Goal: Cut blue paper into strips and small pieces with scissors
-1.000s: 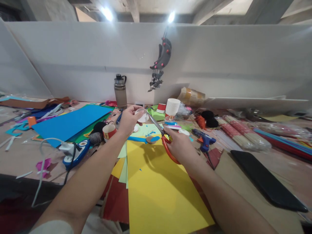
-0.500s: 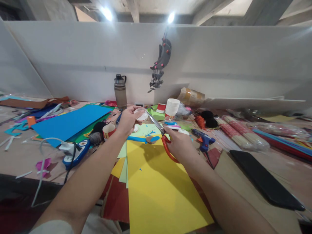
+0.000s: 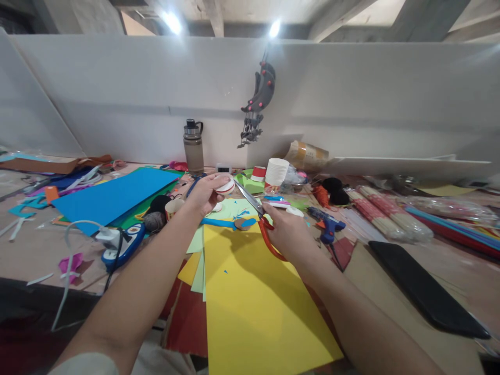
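My left hand (image 3: pixel 205 197) grips a short white round piece with a red line round it, which looks like the cut-off bottom of a paper cup (image 3: pixel 225 186). Scissors (image 3: pixel 249 197) with orange-red handles are in my right hand (image 3: pixel 289 232), fingers through the loops. Their blades point up and left, with the tips close beside the cup piece; whether they touch it I cannot tell. Below lies a yellow sheet (image 3: pixel 265 312), with a blue strip (image 3: pixel 219 223) and a small brown disc (image 3: pixel 242 224) at its far edge.
Behind my hands stand stacked paper cups (image 3: pixel 277 172), a red-and-white cup (image 3: pixel 258 173) and a water bottle (image 3: pixel 194 151). A glue gun (image 3: pixel 328 226) and a black phone-like slab (image 3: pixel 425 286) lie to the right. Blue sheets (image 3: pixel 121 195) and a power strip (image 3: pixel 127 245) are on the left.
My left hand has turned the cup piece, so its side with the red line now shows instead of its round face. My right hand and the scissors have hardly moved.
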A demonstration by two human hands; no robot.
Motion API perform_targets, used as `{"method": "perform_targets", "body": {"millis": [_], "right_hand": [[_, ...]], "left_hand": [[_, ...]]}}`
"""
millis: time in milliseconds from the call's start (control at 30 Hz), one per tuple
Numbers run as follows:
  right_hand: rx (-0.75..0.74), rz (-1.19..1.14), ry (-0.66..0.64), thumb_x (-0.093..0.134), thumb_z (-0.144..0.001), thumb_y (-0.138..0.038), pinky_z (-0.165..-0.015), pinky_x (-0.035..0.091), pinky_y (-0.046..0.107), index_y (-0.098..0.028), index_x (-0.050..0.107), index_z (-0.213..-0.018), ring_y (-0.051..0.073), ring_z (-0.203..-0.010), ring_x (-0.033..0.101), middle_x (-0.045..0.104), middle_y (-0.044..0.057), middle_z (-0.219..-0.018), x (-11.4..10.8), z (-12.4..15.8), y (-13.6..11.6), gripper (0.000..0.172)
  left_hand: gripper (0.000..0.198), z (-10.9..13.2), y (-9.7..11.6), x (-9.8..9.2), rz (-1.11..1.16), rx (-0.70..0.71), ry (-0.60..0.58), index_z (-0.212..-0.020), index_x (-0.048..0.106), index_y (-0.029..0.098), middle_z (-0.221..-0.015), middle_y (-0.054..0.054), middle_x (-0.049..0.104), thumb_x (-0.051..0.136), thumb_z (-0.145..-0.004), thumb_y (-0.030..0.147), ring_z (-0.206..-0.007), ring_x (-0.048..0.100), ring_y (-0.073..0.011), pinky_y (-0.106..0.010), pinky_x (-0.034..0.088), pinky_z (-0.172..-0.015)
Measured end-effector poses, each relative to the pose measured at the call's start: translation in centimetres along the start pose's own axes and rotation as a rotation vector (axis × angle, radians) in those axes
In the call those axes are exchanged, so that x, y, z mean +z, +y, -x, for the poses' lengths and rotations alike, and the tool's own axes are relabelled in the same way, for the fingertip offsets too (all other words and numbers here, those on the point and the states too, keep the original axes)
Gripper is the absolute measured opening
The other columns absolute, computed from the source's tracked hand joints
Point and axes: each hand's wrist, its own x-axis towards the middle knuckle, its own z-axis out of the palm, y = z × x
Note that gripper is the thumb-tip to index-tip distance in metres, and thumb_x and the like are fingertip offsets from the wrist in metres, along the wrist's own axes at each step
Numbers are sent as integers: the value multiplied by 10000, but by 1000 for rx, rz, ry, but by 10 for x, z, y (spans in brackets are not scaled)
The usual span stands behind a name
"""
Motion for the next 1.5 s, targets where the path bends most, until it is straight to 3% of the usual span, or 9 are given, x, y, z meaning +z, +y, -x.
{"method": "perform_targets", "body": {"millis": [400,600,733,867,1000,1100,1300,1367,1500], "right_hand": [[6,-164,83,491,-843,-290,-629,434,297,-228,654,-1181,253,-734,669,740,99,-830,5,1,1,380],[-23,-589,160,535,-827,-311,-573,432,246,-206,667,-1078,165,-610,603,691,40,-736,11,-2,9,302],[88,-936,57,562,-826,-453,-413,362,212,-206,605,-1071,99,-408,448,533,-50,-559,13,-2,3,351],[180,-1264,-31,597,-799,-519,-312,304,185,-236,533,-1080,71,-323,366,416,-109,-517,13,1,-9,404],[198,-1323,0,658,-749,-527,-299,307,165,-238,508,-1066,66,-313,387,416,-125,-486,12,0,-17,454],[201,-1315,65,676,-727,-522,-290,317,160,-229,493,-1044,63,-300,389,409,-133,-471,13,-2,-17,468],[196,-1372,165,636,-774,-474,-290,344,179,-227,487,-1029,71,-302,402,439,-115,-499,18,-9,-4,385],[186,-1395,181,628,-786,-487,-290,340,183,-237,489,-1044,72,-311,397,438,-112,-513,18,-10,0,385],[171,-1360,129,598,-800,-527,-323,345,181,-254,508,-1054,68,-359,403,444,-96,-568,14,-9,4,384]], "left_hand": [[156,2,1,0,2,-46,-41,-826,641,117,-639,-10,607,709,-688,135,-491,532,-48,-93,322,-322],[305,5,-3,1,-132,46,-100,-880,550,173,-874,-42,681,762,-668,233,-599,604,-98,-149,428,-380],[412,6,-9,6,-243,150,-103,-984,540,197,-945,-38,666,776,-653,264,-722,645,-152,-237,534,-485],[354,6,-20,14,-245,191,-93,-936,550,167,-922,-49,649,755,-677,295,-767,642,-172,-314,568,-592],[336,8,-38,26,-167,199,-116,-916,461,196,-874,-35,674,718,-723,294,-743,653,-165,-304,543,-627],[275,11,-50,33,-182,204,-177,-953,485,189,-864,-37,688,660,-782,316,-713,641,-130,-247,511,-643],[249,16,-53,35,-505,111,-273,-948,638,153,-819,-28,658,651,-769,326,-620,576,-100,-198,475,-521],[245,15,-50,33,-536,84,-239,-913,656,140,-772,-25,645,676,-733,305,-574,563,-98,-214,486,-502],[221,6,-40,23,-369,58,-15,-857,653,127,-740,-42,644,683,-680,256,-589,584,-114,-182,418,-413]]}}
